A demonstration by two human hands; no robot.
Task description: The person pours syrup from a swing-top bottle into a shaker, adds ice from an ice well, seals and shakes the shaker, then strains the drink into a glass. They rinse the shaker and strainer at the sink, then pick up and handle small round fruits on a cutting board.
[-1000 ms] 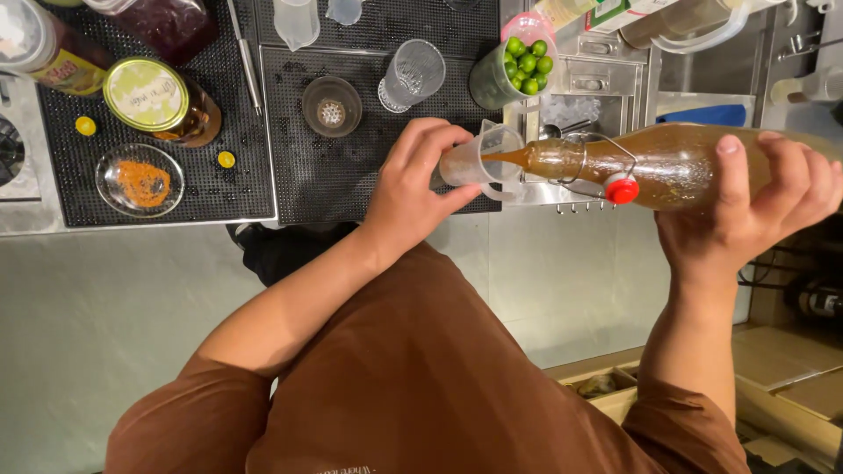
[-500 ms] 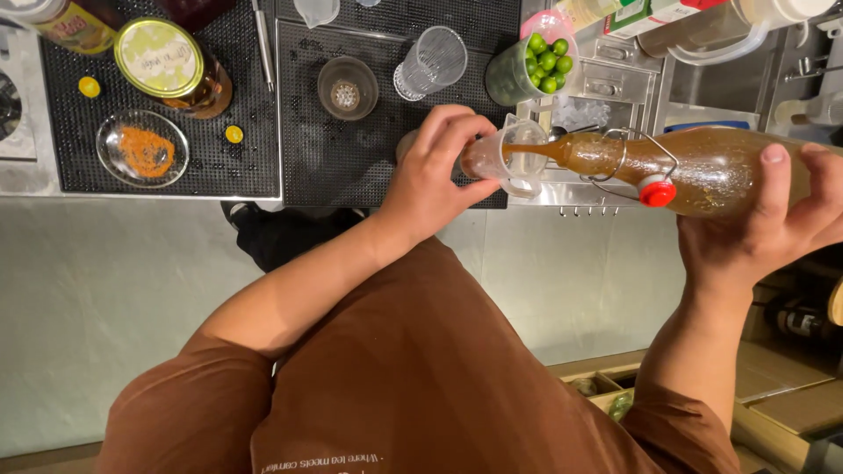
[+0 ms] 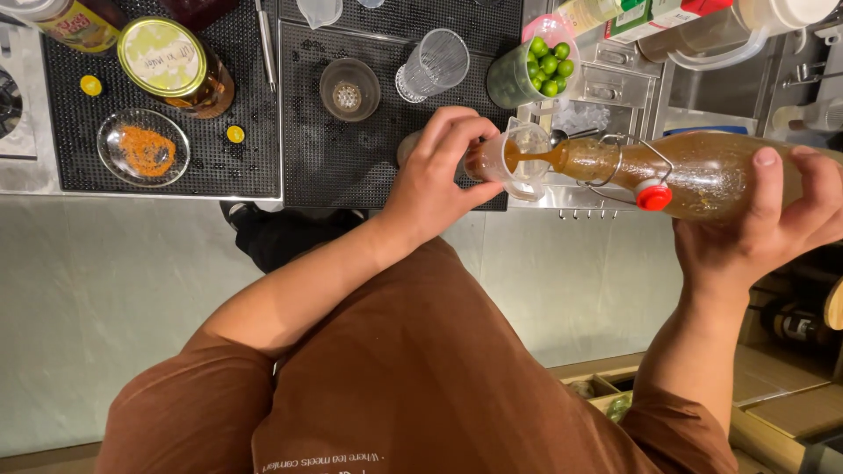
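— What are the two hands doing?

— The left hand is curled around a small clear measuring cup, fingers wrapped over its near side and thumb underneath, holding it just above the edge of the black bar mat on the worktop. The right hand is closed around the body of a glass swing-top bottle, thumb laid over the top of the glass and fingers folded behind it

— How does the bottle sit?

— Tipped nearly flat, neck pointing at the cup, its mouth right at the cup's rim. The wire bail hangs loose with a red-and-white stopper dangling below the neck. The liquid inside is a cloudy amber-brown, and a band of the same colour already lies in the cup

— And around them?

— Beyond the cup stands a clear tub of small green limes, a ribbed glass lying tilted, and a metal shaker tin seen from above. Farther to the left, on a second mat, there's a jar with a pale green lid and a shallow glass dish of orange powder, with two small yellow caps near them. The person's brown shirt fills the lower part of the view
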